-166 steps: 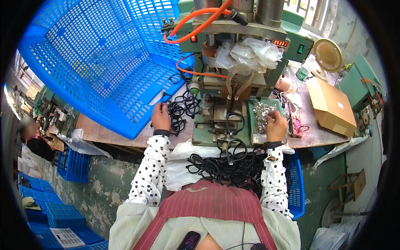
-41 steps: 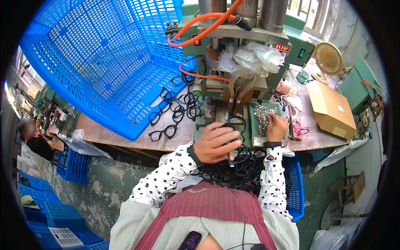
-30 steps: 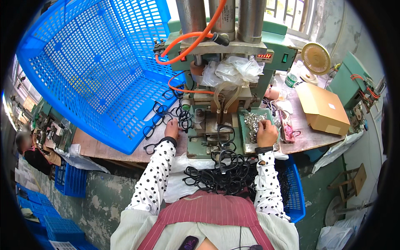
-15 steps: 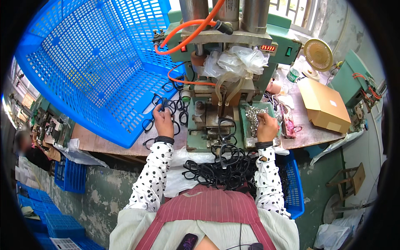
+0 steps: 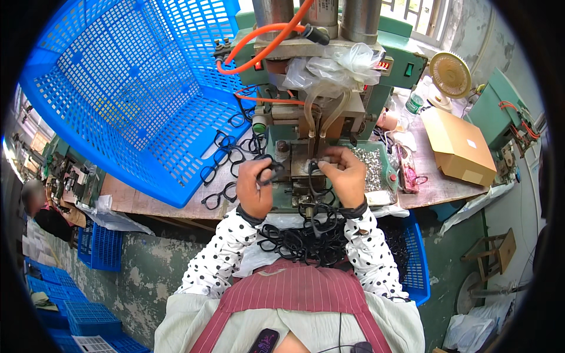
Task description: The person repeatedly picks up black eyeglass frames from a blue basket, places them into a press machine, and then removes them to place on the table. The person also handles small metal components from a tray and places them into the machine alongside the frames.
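My left hand (image 5: 255,187) is closed around a black eyeglass frame (image 5: 274,172), just left of the press's work spot. My right hand (image 5: 346,176) is pinched at the green press (image 5: 276,191), under its two tubes (image 5: 339,115). Its fingertips are at the top of another black eyeglass frame (image 5: 318,187) standing in the press; whatever is between them is too small to make out. Right of that hand is a green tray (image 5: 384,152) of small shiny metal parts (image 5: 372,167). A heap of black frames (image 5: 306,242) lies at my lap.
A big blue basket (image 5: 176,191) leans at the left, with loose black frames (image 5: 221,197) beside it. On the right stand a cardboard box (image 5: 459,150), a small fan (image 5: 449,75) and a bottle (image 5: 415,101). An orange hose (image 5: 259,41) crosses the press top.
My left hand has moved right and toward me, bringing an eyeglass frame from beside the basket. My right hand has left the metal parts tray and moved left to the frame in the press.
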Available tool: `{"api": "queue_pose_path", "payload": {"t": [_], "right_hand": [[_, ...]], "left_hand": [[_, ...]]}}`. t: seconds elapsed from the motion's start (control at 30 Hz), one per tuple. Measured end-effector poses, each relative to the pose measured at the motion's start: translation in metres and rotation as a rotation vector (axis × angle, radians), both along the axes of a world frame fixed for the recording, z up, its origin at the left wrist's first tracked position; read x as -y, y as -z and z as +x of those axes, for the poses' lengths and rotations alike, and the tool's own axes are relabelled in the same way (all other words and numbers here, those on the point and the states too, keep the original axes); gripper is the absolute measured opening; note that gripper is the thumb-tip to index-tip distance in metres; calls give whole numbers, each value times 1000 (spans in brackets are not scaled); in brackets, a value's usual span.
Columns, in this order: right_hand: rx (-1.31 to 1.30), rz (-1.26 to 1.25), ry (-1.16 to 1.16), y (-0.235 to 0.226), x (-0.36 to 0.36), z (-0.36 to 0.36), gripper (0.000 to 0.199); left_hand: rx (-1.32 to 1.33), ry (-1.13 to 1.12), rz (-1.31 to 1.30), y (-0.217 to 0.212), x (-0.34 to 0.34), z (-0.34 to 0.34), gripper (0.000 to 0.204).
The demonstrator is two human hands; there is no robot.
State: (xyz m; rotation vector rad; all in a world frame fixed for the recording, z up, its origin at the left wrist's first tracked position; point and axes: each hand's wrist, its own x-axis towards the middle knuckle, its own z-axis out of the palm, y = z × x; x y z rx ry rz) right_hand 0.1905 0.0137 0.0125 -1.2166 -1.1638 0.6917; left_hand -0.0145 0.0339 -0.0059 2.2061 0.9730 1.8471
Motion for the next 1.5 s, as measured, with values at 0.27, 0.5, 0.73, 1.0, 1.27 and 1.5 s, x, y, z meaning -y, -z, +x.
{"api": "queue_pose_path", "payload": {"t": [0.27, 0.5, 0.73, 1.0, 1.27, 1.5], "right_hand": [[-90, 76, 49, 3, -13, -18, 48], [937, -108, 750, 62, -25, 99, 35], [964, -500, 473, 65, 25, 131, 33], [550, -152, 465, 112, 1, 134, 15], [502, -92, 598, 123, 3, 132, 7], [625, -41, 642, 125, 4, 125, 7]], "left_hand": [[-240, 371, 357, -9, 9, 25, 53], [-436, 574, 221, -1, 7, 43, 49], [-417, 578, 186, 0, 8, 41, 50], [-433, 512, 219, 6, 13, 40, 47], [-318, -510, -331, 67, -5, -73, 15], [-509, -754, -923, 150, -45, -173, 52]]}}
